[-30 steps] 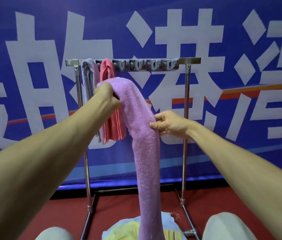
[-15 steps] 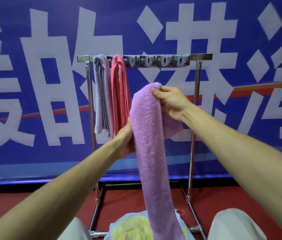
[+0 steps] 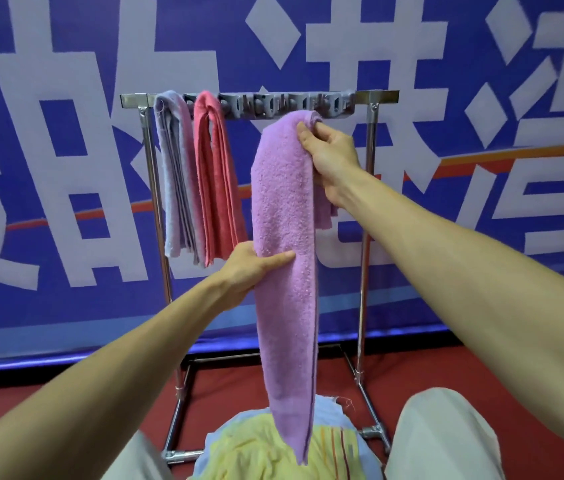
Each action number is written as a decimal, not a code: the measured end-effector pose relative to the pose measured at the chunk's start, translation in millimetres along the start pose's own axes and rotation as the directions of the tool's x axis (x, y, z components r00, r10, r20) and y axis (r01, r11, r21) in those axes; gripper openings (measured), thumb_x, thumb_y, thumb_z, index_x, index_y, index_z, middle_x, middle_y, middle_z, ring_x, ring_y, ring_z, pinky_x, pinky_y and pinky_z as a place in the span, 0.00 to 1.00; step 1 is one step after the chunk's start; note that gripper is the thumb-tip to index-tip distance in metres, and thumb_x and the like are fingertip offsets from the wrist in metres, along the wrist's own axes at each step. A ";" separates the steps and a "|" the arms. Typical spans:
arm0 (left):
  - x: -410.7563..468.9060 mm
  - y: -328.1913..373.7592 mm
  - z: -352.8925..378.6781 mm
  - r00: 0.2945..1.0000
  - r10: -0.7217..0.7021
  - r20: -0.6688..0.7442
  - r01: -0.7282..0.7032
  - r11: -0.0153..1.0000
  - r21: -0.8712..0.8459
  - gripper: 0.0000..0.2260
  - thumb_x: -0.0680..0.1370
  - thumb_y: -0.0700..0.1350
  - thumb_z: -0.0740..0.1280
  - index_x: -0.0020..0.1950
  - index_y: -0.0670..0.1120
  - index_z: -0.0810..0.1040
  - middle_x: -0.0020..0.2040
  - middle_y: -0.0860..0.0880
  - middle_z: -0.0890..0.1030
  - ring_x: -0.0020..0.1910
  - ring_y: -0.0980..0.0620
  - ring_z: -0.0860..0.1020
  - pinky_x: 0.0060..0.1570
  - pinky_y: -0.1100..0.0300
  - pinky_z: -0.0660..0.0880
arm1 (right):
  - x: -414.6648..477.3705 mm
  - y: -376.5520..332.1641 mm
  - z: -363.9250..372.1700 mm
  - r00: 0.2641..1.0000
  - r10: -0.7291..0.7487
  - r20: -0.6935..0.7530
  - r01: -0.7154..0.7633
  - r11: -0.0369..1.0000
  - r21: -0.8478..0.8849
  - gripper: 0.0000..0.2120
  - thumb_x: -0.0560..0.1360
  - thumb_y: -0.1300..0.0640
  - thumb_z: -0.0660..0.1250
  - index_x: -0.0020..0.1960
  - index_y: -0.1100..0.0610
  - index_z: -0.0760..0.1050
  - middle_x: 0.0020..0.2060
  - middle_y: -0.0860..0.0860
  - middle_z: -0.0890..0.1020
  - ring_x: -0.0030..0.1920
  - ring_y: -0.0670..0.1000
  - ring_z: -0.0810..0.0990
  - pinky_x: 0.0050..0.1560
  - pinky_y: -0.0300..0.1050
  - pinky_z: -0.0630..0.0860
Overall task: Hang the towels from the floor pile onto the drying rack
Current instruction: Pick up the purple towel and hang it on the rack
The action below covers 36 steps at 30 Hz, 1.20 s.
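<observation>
right hand (image 3: 330,152) gripped folded top of purple towel (image 3: 285,244) just below rack bar (image 3: 273,102); left hand (image 3: 251,268) pinched mid-length; towel hung vertical.

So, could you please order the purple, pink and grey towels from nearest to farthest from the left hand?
1. Purple towel: held in the left hand.
2. Pink towel: hanging just to its left.
3. Grey towel: farthest left.

Nubby terry-cloth purple towel (image 3: 285,237); shiny smooth metal rack (image 3: 365,237).
</observation>
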State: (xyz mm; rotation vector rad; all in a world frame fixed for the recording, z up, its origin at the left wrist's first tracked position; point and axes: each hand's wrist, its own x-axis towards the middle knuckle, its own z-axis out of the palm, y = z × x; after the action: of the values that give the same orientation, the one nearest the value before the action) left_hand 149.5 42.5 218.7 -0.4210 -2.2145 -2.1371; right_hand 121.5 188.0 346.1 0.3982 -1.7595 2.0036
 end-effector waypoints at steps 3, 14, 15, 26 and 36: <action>6.0 7.0 5.8 0.999 0.046 -0.023 -0.045 0.999 0.018 0.04 0.73 0.39 0.73 0.47 0.43 0.82 0.43 0.48 0.86 0.41 0.53 0.84 0.43 0.60 0.81 | -0.1 0.0 -5.3 1.000 -0.003 0.018 0.005 0.996 -0.086 0.18 0.79 0.55 0.65 0.68 0.52 0.74 0.58 0.50 0.80 0.57 0.51 0.79 0.60 0.51 0.78; 8.2 14.5 5.5 0.984 -0.022 0.177 0.029 0.999 -0.040 0.06 0.79 0.40 0.65 0.52 0.40 0.80 0.44 0.48 0.85 0.42 0.54 0.83 0.42 0.61 0.80 | 2.5 1.5 -30.5 0.946 0.114 0.305 -0.010 0.947 -0.322 0.30 0.79 0.69 0.59 0.76 0.51 0.58 0.65 0.54 0.73 0.63 0.56 0.75 0.61 0.58 0.76; 9.7 15.4 5.0 0.989 -0.014 0.146 0.019 0.999 -0.036 0.06 0.79 0.40 0.65 0.53 0.41 0.80 0.45 0.48 0.85 0.43 0.54 0.83 0.43 0.60 0.80 | 3.7 2.3 -31.2 0.951 0.110 0.287 -0.014 0.948 -0.319 0.30 0.79 0.68 0.60 0.76 0.51 0.58 0.65 0.54 0.73 0.63 0.57 0.75 0.60 0.59 0.76; 21.1 32.9 6.2 0.979 0.144 -0.141 -0.137 0.989 0.056 0.09 0.82 0.37 0.60 0.45 0.41 0.78 0.42 0.46 0.79 0.44 0.49 0.76 0.46 0.55 0.74 | 13.4 0.5 -26.5 0.999 -0.023 -0.026 0.013 0.937 -0.350 0.12 0.75 0.67 0.67 0.58 0.65 0.76 0.51 0.58 0.82 0.53 0.57 0.81 0.57 0.56 0.79; 18.0 76.0 18.2 0.995 0.095 -0.022 -0.097 0.981 -0.170 0.10 0.83 0.41 0.58 0.57 0.40 0.78 0.36 0.49 0.83 0.30 0.55 0.81 0.30 0.62 0.78 | 23.7 16.3 -54.3 0.975 0.057 -0.216 -0.141 0.907 -0.396 0.16 0.69 0.62 0.76 0.54 0.65 0.78 0.49 0.57 0.83 0.48 0.56 0.82 0.48 0.50 0.81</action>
State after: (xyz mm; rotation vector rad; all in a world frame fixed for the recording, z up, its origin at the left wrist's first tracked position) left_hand 151.6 64.8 295.8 -0.5082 -1.9673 -2.2792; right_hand 96.8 243.2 335.7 -0.0308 -2.0329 1.6062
